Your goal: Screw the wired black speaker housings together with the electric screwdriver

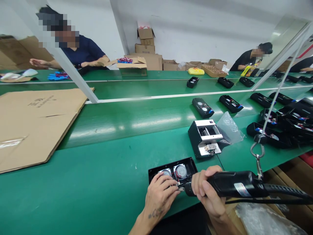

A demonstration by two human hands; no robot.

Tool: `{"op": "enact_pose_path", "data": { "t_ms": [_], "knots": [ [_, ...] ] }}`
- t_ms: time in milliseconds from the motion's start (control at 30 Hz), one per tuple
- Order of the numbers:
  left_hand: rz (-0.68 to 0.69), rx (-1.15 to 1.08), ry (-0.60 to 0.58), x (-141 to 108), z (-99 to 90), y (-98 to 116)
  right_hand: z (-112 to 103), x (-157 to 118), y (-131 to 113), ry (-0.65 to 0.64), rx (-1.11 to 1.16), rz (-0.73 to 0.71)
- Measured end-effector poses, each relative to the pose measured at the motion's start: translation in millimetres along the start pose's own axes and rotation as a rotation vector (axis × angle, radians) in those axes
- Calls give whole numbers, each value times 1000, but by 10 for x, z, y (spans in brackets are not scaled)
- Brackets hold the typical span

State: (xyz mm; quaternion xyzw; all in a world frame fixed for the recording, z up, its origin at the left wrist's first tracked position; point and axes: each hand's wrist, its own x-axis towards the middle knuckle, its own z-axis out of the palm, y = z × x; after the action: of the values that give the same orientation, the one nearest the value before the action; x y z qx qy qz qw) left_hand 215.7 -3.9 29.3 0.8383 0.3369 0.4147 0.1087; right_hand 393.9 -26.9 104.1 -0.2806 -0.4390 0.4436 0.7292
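A black electric screwdriver (234, 184) hangs from a cord and lies nearly level in my right hand (207, 187), whose fingers wrap round its front end. Its tip points left, into a black housing (153, 171) at the near edge of the green bench. Two round silver speakers (181, 171) sit in that housing, with a red wire beside them. Over the left speaker and the housing's near side lies my left hand (162, 192); its fingers are bent close together by the screwdriver tip, and what they pinch is hidden.
Behind the housing stands a black-and-silver device (206, 138) beside a clear plastic bag (228, 127). More black housings (202, 107) lie on the belt and at right. Flat cardboard (36, 127) covers the left. Two people (83, 52) sit across, beyond white frame posts.
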Motion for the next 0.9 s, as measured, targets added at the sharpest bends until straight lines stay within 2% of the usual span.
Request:
{"op": "enact_pose_path", "data": {
  "t_ms": [167, 367, 500, 767, 900],
  "knots": [
    [-24, 15, -44, -42, 10, -23, -8, 28, -24, -16, -72, -25],
    [-71, 120, -99, -158, 114, -65, -193, 83, 2, 73, -195, -104],
    [-68, 127, -93, -177, 142, -78, -265, 65, 86, 39, -206, -73],
    [-54, 146, -116, -127, 91, -62, -233, 46, 198, 42, -219, -29],
    [-60, 136, -119, -140, 97, -68, -283, 5, 262, 32, -253, 1]
  ]
}}
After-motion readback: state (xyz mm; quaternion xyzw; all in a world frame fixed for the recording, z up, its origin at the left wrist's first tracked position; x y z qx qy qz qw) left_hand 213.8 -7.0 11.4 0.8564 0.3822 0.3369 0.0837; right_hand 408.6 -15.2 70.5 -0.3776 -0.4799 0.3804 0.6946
